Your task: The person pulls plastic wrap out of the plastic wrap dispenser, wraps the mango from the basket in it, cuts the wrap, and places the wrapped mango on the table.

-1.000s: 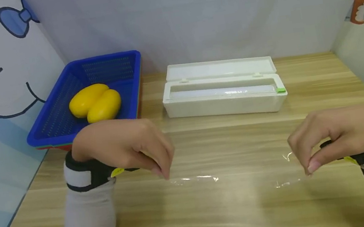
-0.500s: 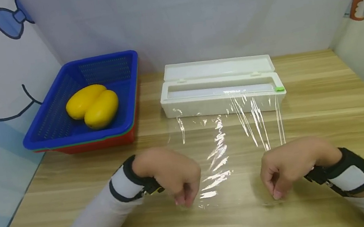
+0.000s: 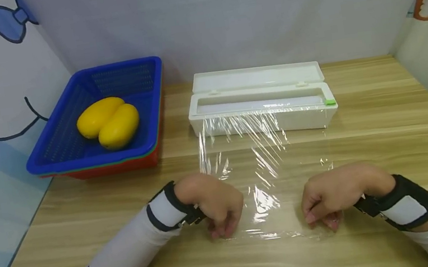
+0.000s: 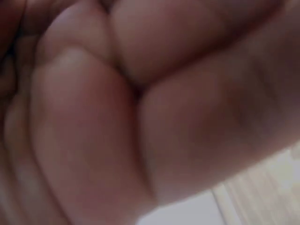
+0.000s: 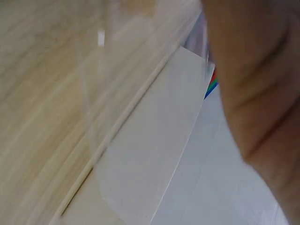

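Observation:
A sheet of clear cling film (image 3: 262, 199) stretches from the front of a white cling film dispenser box (image 3: 237, 125) toward me, low over the table. My left hand (image 3: 220, 203) pinches its near left corner with bent fingers. At the near right corner my right hand (image 3: 339, 191) holds the film's edge between thumb and fingers; the exact grip is partly hidden. The box's lid (image 3: 257, 77) stands raised at the back, and a white roll lies inside. In the left wrist view the hand (image 4: 140, 103) fills most of the picture. Fingers (image 5: 262, 103) show at the right wrist view's edge.
Stacked plastic baskets, a blue one (image 3: 154, 145) on top, stand at the left with two yellow mango-like fruits (image 3: 107, 123) in it. A small green piece (image 3: 330, 102) sits at the box's right front edge. A wall stands behind the wooden table (image 3: 394, 126).
Both hands first came toward me and closer together, drawing the film out of the box. Over the last half second they shifted only slightly, and the film's glints and creases changed.

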Tool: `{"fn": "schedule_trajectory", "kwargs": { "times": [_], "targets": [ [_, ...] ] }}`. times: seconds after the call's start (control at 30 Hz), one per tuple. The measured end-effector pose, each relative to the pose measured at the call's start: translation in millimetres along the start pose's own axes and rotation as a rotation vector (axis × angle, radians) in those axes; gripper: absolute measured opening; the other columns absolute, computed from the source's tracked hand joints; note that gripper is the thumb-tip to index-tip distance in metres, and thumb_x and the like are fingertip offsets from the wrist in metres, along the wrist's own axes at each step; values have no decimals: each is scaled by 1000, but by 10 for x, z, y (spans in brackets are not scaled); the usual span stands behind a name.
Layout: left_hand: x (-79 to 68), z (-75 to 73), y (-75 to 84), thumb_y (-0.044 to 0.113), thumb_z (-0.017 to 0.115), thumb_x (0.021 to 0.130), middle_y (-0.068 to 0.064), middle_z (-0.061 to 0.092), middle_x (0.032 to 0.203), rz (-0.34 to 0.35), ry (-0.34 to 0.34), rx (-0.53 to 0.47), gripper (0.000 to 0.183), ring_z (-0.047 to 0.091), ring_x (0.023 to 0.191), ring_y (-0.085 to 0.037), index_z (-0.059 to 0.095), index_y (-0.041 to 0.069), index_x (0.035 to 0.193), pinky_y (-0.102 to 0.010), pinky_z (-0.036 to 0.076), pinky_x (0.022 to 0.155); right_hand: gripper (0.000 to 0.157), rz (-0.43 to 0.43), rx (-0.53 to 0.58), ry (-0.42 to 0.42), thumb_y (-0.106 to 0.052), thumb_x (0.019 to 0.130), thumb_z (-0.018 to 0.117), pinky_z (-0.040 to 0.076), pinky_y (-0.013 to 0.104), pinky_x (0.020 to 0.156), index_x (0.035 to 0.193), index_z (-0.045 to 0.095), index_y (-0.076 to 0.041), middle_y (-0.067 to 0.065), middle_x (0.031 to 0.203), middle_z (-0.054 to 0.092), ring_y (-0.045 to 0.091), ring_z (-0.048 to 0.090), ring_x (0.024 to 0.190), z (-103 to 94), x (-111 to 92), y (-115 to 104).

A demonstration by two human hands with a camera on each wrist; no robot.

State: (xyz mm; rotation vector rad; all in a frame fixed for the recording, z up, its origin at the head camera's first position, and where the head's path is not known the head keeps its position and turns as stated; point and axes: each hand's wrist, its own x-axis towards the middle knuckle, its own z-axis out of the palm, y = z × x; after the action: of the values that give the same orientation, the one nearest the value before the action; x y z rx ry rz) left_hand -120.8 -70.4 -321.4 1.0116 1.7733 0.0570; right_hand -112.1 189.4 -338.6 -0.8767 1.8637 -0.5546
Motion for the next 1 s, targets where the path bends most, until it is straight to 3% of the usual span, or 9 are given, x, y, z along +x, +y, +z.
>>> {"fn": "schedule_trajectory", "kwargs": {
  "times": [0.1, 0.2, 0.33, 0.5, 0.83, 1.0],
  "targets": [
    [15, 18, -2, -14, 63, 76, -11, 71, 67, -34, 16, -71, 15, 65, 55, -16, 71, -2, 77, -24, 57, 54, 19, -26, -14, -20, -11, 93, 58, 46, 12, 50, 77, 70, -11, 12, 57, 66, 3, 58, 50, -12, 17, -8],
    [16, 33, 5, -17, 62, 75, -11, 69, 67, -72, 31, -122, 16, 65, 55, -19, 70, -4, 77, -27, 58, 55, 14, -41, -28, -32, -4, 88, 62, 46, 11, 54, 78, 71, -9, 11, 60, 69, 4, 61, 53, -2, 30, -31],
    [28, 45, 12, -14, 65, 75, -9, 70, 67, -71, 31, -47, 16, 64, 54, -15, 72, 0, 77, -25, 57, 53, 17, 8, -82, -2, 3, 75, 69, 47, 13, 53, 76, 75, -13, 0, 62, 71, 1, 59, 53, 44, 17, -79],
    [39, 61, 31, -10, 66, 74, -7, 71, 66, -63, 8, 18, 15, 61, 54, -11, 73, 3, 76, -19, 50, 46, 21, 67, -214, 55, 1, 63, 75, 35, 11, 45, 65, 75, -20, -12, 57, 67, -4, 48, 50, 98, 1, -118],
    [33, 80, 73, -13, 66, 74, -5, 67, 68, -112, 29, -48, 14, 66, 55, -18, 70, 0, 76, -29, 59, 55, 25, 73, -333, 147, 4, 60, 73, 33, 13, 42, 53, 67, -19, -18, 50, 52, -3, 41, 46, 161, -5, -170],
    [45, 80, 80, -10, 68, 75, -11, 71, 68, -121, 8, -28, 11, 66, 55, -18, 70, 1, 75, -27, 58, 54, 23, 96, -352, 148, -7, 65, 78, 35, 15, 44, 54, 67, -23, -19, 51, 52, -2, 42, 47, 189, -27, -209]
  ]
}}
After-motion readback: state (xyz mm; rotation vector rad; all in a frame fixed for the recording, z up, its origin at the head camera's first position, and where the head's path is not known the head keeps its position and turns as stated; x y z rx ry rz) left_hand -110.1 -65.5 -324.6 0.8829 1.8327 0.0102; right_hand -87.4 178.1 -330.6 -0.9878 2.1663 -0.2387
